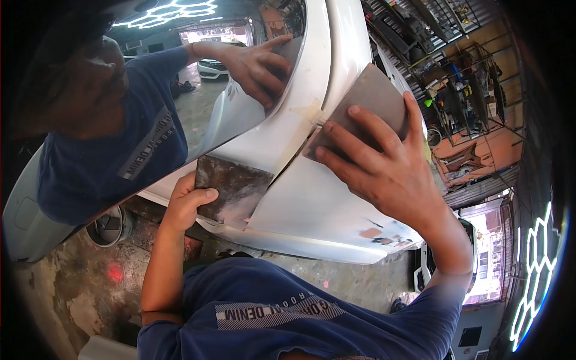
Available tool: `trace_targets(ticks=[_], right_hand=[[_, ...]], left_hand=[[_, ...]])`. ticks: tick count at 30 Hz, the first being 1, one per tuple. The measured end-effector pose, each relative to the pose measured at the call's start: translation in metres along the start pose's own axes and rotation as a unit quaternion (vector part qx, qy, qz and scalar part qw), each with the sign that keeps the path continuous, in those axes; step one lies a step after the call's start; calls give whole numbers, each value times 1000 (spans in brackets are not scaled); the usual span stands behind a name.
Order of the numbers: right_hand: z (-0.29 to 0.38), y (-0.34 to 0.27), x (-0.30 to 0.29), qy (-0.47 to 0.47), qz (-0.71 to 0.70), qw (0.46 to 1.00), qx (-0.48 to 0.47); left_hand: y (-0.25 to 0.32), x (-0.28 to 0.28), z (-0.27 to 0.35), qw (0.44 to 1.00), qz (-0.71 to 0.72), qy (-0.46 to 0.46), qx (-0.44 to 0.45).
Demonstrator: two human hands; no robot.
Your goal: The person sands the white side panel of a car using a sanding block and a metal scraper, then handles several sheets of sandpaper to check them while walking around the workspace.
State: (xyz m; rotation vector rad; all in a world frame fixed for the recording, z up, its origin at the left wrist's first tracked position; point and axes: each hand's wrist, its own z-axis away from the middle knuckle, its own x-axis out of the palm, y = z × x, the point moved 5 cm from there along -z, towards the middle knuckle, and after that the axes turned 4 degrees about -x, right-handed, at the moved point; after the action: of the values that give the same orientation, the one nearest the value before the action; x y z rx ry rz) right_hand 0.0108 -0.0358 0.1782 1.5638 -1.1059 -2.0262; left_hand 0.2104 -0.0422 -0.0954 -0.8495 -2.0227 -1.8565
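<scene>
My left hand [186,202] pinches a dark, square, flat pad [231,186] with whitish smears, thumb on its face. The pad lies against the white car body panel [306,198], left of the panel gap. Farther up and right, my right hand [382,153] spreads its fingers over a grey-brown sheet [378,87], apparently sandpaper, which covers the panel's edge. The right thumb is hidden. A pale strip of masking tape [308,110] crosses near the gap. Several bare and dark paint patches [380,236] mark the panel's lower right.
The glossy car window [198,103] at left mirrors a person and an arm. Below it, a bucket [110,227] holding a dark item stands on the stained concrete floor [76,279]. Cluttered shelving [472,90] is at upper right. Another car [423,270] is partly visible behind my right arm.
</scene>
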Motion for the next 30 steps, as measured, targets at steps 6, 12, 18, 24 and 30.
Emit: trace_targets(ticks=[6, 12, 18, 24, 30], right_hand=[[9, -7, -12, -40, -4, 999, 24], [21, -10, -42, 33, -63, 992, 103], [171, -29, -23, 640, -456, 495, 371], [189, -81, 10, 697, -629, 163, 303], [122, -112, -8, 371, -532, 469, 599]], left_hand=[[-1, 2, -1, 1000, 15, -4, -8], [6, -6, 6, 1000, 17, 9, -12], [-3, 3, -3, 999, 36, -23, -25], [0, -2, 0, 998, 53, -19, -11], [-6, 2, -2, 999, 36, -23, -20]])
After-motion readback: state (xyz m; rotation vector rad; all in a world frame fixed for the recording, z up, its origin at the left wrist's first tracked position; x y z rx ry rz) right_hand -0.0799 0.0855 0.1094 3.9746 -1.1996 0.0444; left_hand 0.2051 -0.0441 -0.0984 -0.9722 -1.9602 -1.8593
